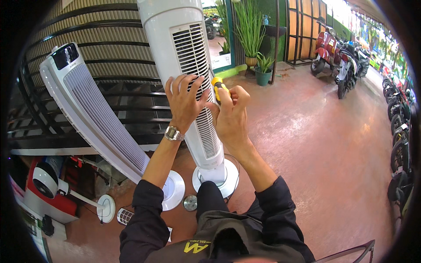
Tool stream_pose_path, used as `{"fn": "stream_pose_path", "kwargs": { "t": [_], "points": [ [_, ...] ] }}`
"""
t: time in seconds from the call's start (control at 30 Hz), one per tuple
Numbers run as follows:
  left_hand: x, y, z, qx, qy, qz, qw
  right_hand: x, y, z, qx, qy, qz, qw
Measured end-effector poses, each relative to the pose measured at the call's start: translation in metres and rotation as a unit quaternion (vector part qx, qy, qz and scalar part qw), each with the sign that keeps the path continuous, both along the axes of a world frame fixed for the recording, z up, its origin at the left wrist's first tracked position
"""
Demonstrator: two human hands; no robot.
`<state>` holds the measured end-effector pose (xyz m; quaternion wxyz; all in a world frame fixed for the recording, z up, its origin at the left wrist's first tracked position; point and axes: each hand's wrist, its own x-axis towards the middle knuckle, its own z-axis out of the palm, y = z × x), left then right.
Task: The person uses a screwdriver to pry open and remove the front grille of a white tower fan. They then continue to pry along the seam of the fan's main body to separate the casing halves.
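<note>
Fan point(170, 61) stands at 12 o'clock, its grille point(190, 48) under the spread left grip point(186, 100), likely for steadiness. The right grip point(233, 115) grasps a yellow tool point(217, 82) at the 3 o'clock edge, apparently reaching its rear.

The tall white plastic tower fan point(191, 55) stands on its round white base point(230, 180), long dark-slotted vent point(207, 131) on show, and there, just beside its right edge, tilts a yellow-and-black tool handle point(217, 82)!
</note>
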<state>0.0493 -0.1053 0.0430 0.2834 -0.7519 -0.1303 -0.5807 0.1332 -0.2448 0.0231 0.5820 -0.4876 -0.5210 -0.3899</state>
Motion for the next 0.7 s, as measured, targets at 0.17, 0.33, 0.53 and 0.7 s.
{"fn": "stream_pose_path", "kwargs": {
  "t": [0.17,0.33,0.53,0.7],
  "points": [
    [0.006,-0.001,0.007,0.006,0.003,0.057,0.998,0.007,0.001,0.007,0.059,-0.041,0.015,0.997],
    [0.016,0.000,0.013,0.001,-0.012,0.051,0.999,0.013,-0.006,0.009,0.054,-0.052,0.021,0.997],
    [0.021,0.001,0.014,-0.005,-0.021,0.063,0.998,0.011,-0.006,-0.003,0.062,-0.024,0.072,0.995],
    [0.025,0.001,0.016,-0.015,-0.026,0.067,0.997,0.012,-0.002,0.001,0.068,-0.046,0.013,0.997]
  ]
}}
